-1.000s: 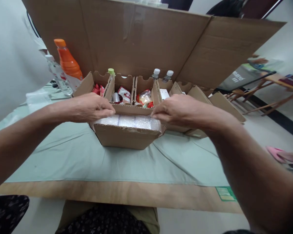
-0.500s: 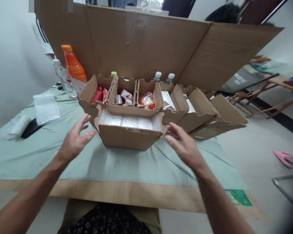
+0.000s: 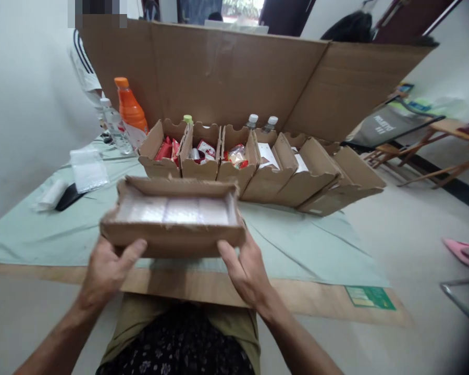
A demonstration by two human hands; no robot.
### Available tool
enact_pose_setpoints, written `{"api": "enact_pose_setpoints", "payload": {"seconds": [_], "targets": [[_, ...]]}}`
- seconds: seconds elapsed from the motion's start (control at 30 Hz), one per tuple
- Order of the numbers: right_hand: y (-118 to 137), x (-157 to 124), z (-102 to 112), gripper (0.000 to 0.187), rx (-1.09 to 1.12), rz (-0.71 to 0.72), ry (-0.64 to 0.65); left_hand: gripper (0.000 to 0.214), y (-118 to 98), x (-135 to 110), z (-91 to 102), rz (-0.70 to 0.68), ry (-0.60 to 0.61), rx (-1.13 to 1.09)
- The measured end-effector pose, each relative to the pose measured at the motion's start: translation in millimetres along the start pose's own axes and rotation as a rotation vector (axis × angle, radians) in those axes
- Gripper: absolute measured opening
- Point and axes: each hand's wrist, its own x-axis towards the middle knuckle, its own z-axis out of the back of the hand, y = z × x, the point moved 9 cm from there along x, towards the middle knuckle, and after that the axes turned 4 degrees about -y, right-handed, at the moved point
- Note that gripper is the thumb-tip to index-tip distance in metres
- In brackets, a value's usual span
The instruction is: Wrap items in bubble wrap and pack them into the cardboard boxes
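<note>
An open-topped cardboard box is raised over the front of the table, tilted a little and blurred by motion. White bubble-wrapped material fills it. My left hand grips its left end, thumb on the front wall and fingers hidden behind. Around the right end my right hand is closed the same way. Behind it stands a row of open cardboard boxes. Red packets lie in the leftmost one, and a clear-and-red food packet in the third.
A large cardboard panel stands behind the row. At the left are an orange bottle, a clear bottle, clear plastic bags and a white roll beside a black item. The green cloth covers most of the table.
Both hands, previously apart from the box and open, have closed on its ends. The box has been lifted from before the row and brought nearer to me and leftward.
</note>
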Motion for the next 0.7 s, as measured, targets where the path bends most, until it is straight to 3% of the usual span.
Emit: {"api": "enact_pose_setpoints", "payload": {"seconds": [0.07, 0.13, 0.2, 0.3, 0.37, 0.43, 0.5, 0.63, 0.7], "targets": [[13, 29, -10, 0.071, 0.044, 0.032, 0.026, 0.062, -28, 26, 19.8, -0.09, -0.142, 0.04], [17, 51, 2, 0.072, 0.047, 0.066, -0.057, 0.064, -62, 46, -0.4, -0.226, -0.072, -0.119], [11, 50, 27, 0.066, -0.001, 0.072, -0.176, 0.075, -80, 50, -33.6, -0.264, 0.038, -0.316], [-10, 17, 65, 0.059, -0.072, 0.016, -0.34, 0.089, -80, 24, -74.3, -0.274, 0.173, -0.372], [-24, -3, 60, 0.056, -0.058, -0.037, -0.295, 0.091, -56, 0, -74.3, -0.194, 0.161, -0.361], [-29, -6, 26, 0.058, 0.004, -0.059, -0.15, 0.09, -23, -18, -50.2, -0.078, 0.082, -0.329], [-21, 10, -28, 0.064, 0.079, -0.03, 0.012, 0.089, 10, -23, -10.2, 0.023, -0.043, -0.259], [22, 79, -148, 0.073, 0.158, 0.17, 0.275, 0.092, 50, -17, 72.5, 0.081, -0.44, -0.1], [43, 108, -200, 0.069, 0.133, 0.268, 0.41, 0.098, 62, -19, 94.2, 0.068, -0.613, -0.051]]}}
